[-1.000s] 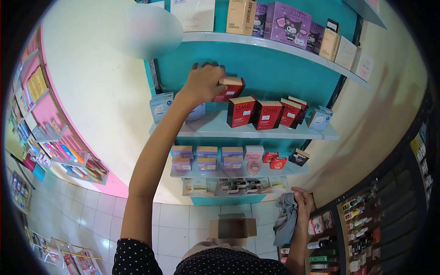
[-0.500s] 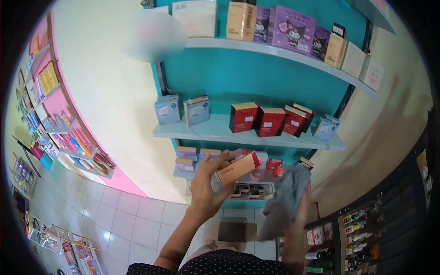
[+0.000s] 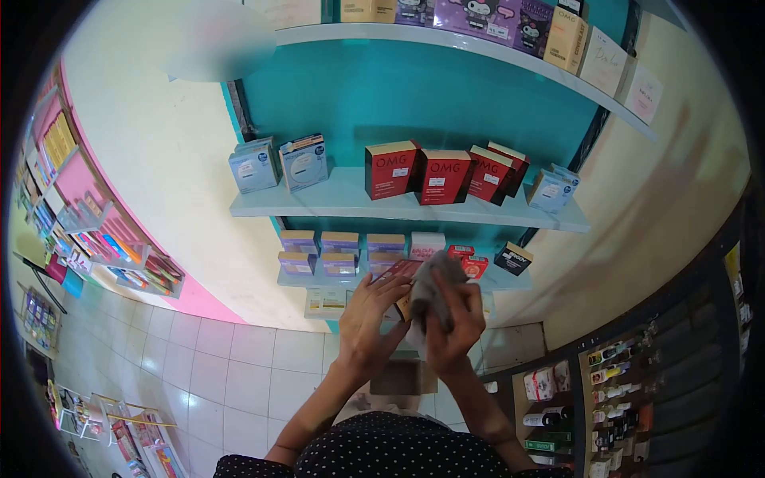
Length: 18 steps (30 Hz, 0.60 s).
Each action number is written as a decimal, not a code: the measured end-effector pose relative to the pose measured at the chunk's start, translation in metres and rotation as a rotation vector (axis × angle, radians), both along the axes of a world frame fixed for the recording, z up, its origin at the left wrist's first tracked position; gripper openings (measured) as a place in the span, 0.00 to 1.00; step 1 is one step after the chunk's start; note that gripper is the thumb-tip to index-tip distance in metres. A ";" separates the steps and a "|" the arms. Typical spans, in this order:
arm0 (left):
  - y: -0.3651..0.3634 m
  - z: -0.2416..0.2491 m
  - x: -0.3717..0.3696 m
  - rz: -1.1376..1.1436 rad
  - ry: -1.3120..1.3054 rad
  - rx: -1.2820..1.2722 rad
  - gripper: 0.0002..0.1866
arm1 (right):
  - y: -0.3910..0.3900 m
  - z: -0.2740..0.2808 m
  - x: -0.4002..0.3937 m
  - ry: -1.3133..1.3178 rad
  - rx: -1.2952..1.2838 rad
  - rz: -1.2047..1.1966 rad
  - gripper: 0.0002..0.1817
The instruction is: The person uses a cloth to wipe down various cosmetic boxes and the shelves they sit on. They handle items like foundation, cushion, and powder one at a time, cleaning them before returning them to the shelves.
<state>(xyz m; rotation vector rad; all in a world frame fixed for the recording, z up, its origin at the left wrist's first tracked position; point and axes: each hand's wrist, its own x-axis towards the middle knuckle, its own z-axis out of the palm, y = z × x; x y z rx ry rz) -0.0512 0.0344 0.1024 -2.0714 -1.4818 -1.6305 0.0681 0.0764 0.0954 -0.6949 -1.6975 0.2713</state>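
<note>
My left hand [image 3: 366,325] is closed around a small red and tan box [image 3: 404,307], held low in front of the shelves. Much of the box is hidden by my fingers and by a grey cloth [image 3: 433,293]. My right hand [image 3: 457,334] grips the bunched cloth and holds it against the box's right end. Just behind my hands is the lower shelf, with lilac boxes [image 3: 340,242], a white box [image 3: 428,244], small red boxes [image 3: 474,266] and a black box [image 3: 513,259].
Red OMG boxes [image 3: 443,177] and pale blue boxes [image 3: 304,162] stand on the middle shelf [image 3: 335,205]. Purple and tan boxes line the upper shelf [image 3: 462,43]. An open cardboard box [image 3: 396,378] lies below my hands. A dark product rack [image 3: 586,374] is at right.
My right hand has brought the grey cloth leftward onto the box. The box has turned and sits lower against the shelves, and the view has shifted.
</note>
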 end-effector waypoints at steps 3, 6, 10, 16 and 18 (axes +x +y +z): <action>0.004 -0.004 0.006 -0.028 -0.072 0.049 0.26 | -0.006 0.000 0.000 0.002 0.079 0.068 0.26; 0.004 0.001 0.009 -0.063 -0.100 0.025 0.25 | 0.003 -0.002 0.008 0.023 0.102 0.051 0.24; 0.008 -0.002 0.014 -0.061 -0.115 0.028 0.21 | 0.032 -0.005 0.022 0.600 -0.518 0.146 0.18; 0.008 -0.005 0.022 -0.083 -0.147 -0.001 0.23 | -0.014 -0.007 0.019 0.019 0.078 -0.019 0.18; 0.006 -0.007 0.022 -0.103 -0.133 -0.003 0.25 | -0.015 -0.010 0.017 0.015 0.098 -0.042 0.19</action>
